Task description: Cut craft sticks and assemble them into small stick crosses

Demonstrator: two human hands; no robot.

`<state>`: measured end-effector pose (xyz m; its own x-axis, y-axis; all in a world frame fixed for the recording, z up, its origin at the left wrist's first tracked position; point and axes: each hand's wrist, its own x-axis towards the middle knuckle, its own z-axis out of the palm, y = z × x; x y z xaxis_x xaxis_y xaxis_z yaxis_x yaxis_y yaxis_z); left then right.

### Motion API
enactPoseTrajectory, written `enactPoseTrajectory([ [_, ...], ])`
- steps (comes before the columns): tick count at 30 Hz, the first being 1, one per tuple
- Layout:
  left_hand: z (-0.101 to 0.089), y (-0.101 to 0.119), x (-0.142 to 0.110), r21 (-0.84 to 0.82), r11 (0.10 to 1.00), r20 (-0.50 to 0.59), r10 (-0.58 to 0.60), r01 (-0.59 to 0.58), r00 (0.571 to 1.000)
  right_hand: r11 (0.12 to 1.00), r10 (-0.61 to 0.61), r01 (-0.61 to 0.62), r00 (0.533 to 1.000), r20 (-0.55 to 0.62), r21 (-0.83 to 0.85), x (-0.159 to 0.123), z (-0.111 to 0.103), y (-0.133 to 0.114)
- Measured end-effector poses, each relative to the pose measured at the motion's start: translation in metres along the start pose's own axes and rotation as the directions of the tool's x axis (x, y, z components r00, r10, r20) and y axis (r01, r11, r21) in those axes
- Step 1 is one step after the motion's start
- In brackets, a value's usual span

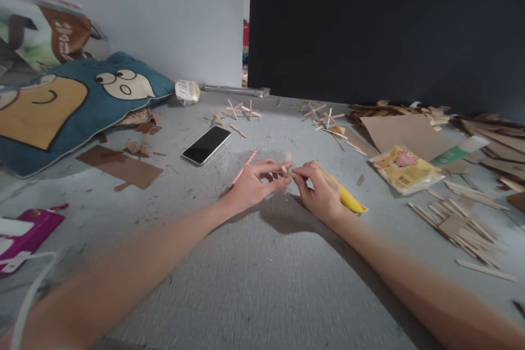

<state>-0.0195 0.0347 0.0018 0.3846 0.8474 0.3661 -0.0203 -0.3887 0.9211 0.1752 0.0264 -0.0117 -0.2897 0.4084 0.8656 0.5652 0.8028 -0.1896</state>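
Note:
My left hand (256,181) and my right hand (318,188) meet over the middle of the grey table. Between their fingertips is a small piece made of crossed wooden craft sticks (288,158), partly hidden by the fingers. The left thumb and fingers pinch it from the left; the right thumb and forefinger pinch it from the right. A pink patterned pen-like stick (249,158) lies behind my left hand. Beside my right hand rests a yellow banana-shaped thing (353,199), partly covered by the hand.
A phone (206,145) lies left of my hands. Crossed-stick pieces (250,112) stand farther back. To the right are a yellow packet (404,169), loose craft sticks (463,224) and cardboard (400,134). A blue cushion (82,104) and brown cardboard (118,167) occupy the left.

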Motion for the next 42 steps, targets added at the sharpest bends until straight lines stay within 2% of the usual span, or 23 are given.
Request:
enactPoseTrajectory([
  [9,0.000,0.004,-0.001,0.040,0.999,-0.034,0.030,-0.029,0.999,1.000,0.024,-0.023,0.998,-0.059,0.017,0.000,0.002,0.000],
  [13,0.000,0.004,-0.002,0.060,0.998,-0.039,0.002,0.001,0.999,0.989,0.143,-0.142,0.989,-0.035,0.028,-0.002,0.002,-0.003],
  [19,-0.001,0.006,0.000,0.113,0.991,-0.015,-0.068,0.070,0.998,0.945,0.318,-0.318,0.948,0.008,0.079,-0.004,0.002,-0.006],
  [24,0.000,0.009,0.000,0.107,0.990,-0.044,-0.089,0.093,0.995,0.896,0.425,-0.428,0.904,0.048,0.119,-0.002,0.002,-0.009],
  [27,0.000,0.009,0.000,0.083,0.989,-0.032,-0.124,0.127,0.992,0.862,0.472,-0.479,0.878,0.077,0.165,0.000,0.001,-0.010],
  [31,-0.001,0.010,0.000,0.130,0.983,0.002,-0.129,0.127,0.992,0.824,0.505,-0.514,0.857,0.104,0.236,0.003,0.001,-0.013],
  [34,-0.001,0.011,-0.001,0.167,0.983,0.019,-0.075,0.070,0.997,0.766,0.548,-0.565,0.823,0.147,0.305,0.005,0.001,-0.018],
  [38,-0.002,0.011,-0.005,0.293,0.948,0.002,0.133,-0.128,0.991,0.635,0.639,-0.644,0.748,0.179,0.427,0.008,0.002,-0.025],
  [40,-0.002,0.010,-0.008,0.304,0.928,0.045,0.211,-0.214,0.976,0.575,0.679,-0.669,0.712,0.181,0.471,0.010,0.003,-0.026],
  [42,-0.001,0.009,-0.011,0.276,0.926,0.102,0.238,-0.258,0.966,0.535,0.706,-0.686,0.684,0.186,0.493,0.012,0.003,-0.026],
])
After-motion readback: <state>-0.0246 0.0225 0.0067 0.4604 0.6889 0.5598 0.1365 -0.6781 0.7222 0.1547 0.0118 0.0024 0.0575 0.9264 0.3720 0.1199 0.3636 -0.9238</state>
